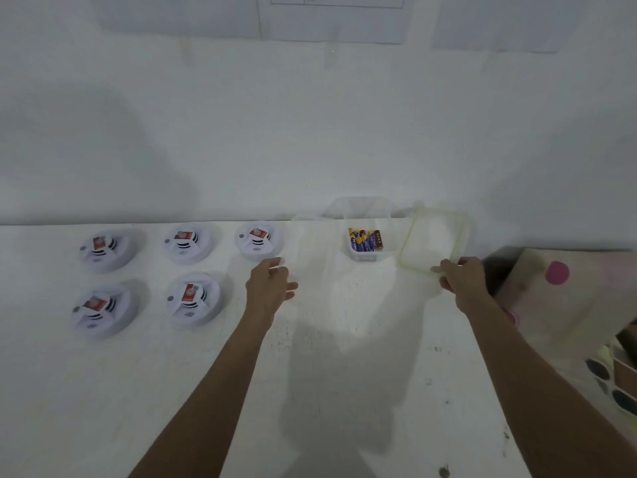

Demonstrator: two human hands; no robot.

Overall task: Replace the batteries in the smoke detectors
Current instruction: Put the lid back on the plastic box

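Note:
Several white round smoke detectors with red labels lie in two rows on the left of the white table (344, 374); the nearest to me is the detector (193, 300). A small clear tub (366, 257) at the back holds several blue, yellow and red batteries (365, 240). My right hand (462, 279) pinches the near edge of a clear lid with a yellow-green rim (412, 232), tilted up just right of the tub. My left hand (270, 288) curls round the left side of a faint, empty clear container (313, 243) beside the battery tub.
A white wall rises right behind the table's back edge, with paper sheets (334, 19) taped high up. At the right edge lies a pale patterned board with a pink dot (557, 272) and dark spots lower down.

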